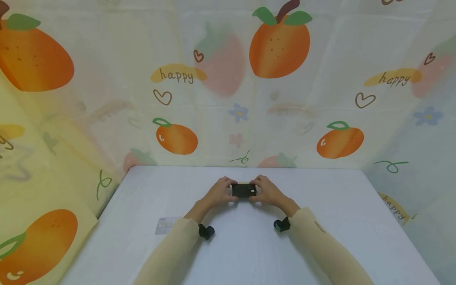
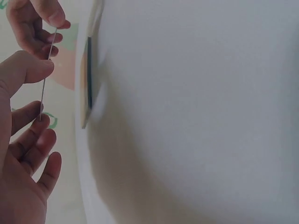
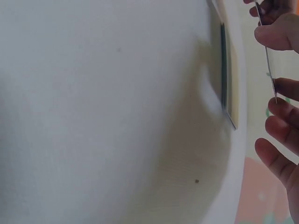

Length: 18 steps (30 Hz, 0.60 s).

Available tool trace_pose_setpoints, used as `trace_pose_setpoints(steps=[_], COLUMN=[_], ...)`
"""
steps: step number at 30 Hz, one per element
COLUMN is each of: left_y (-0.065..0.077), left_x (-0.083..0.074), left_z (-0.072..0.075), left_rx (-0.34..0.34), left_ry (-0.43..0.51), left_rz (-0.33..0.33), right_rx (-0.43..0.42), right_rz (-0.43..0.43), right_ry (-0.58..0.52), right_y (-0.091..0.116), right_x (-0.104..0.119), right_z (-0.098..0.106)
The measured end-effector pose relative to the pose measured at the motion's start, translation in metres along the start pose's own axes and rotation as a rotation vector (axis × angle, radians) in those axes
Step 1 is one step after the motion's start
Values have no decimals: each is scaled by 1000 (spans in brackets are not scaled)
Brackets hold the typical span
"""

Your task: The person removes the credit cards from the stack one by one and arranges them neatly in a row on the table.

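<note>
My left hand [image 1: 218, 192] and right hand [image 1: 269, 192] pinch a thin, flat sheet [image 2: 44, 88] between them, one at each end. It appears edge-on as a fine line in both wrist views; in the head view its ends look clear. Below it, apart from it, a flat dark rectangle [image 1: 244, 191] with a small white mark lies on the table. From the side this looks like a thin slab with a dark layer [image 3: 224, 65] and a pale tan layer [image 2: 85, 79]. Its exact kind cannot be told.
A grey, card-like piece [image 1: 165, 226] with pale lettering lies on the white table [image 1: 246, 245], partly behind my left forearm. Fruit-patterned cloth [image 1: 221, 130] hangs behind the table and at both sides. A black wrist camera [image 1: 206, 232] sits at my left cuff, another [image 1: 282, 225] at my right.
</note>
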<state>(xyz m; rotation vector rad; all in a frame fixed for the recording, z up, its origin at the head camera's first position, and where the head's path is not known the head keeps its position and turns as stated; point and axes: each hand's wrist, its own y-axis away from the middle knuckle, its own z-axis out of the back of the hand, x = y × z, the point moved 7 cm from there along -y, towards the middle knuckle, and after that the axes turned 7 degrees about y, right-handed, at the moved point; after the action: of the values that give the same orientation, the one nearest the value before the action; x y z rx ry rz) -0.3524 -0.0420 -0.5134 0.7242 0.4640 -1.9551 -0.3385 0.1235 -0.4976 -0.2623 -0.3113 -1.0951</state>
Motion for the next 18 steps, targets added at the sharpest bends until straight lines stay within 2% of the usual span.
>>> trace_pose_setpoints(steps=[18], left_y=[39], left_x=[-3], left_z=[8], left_rx=[-6], left_ry=[18], left_rz=[38], right_rx=[-24], right_rz=[66], right_ry=[-34], right_y=[17], right_x=[28], right_z=[-4])
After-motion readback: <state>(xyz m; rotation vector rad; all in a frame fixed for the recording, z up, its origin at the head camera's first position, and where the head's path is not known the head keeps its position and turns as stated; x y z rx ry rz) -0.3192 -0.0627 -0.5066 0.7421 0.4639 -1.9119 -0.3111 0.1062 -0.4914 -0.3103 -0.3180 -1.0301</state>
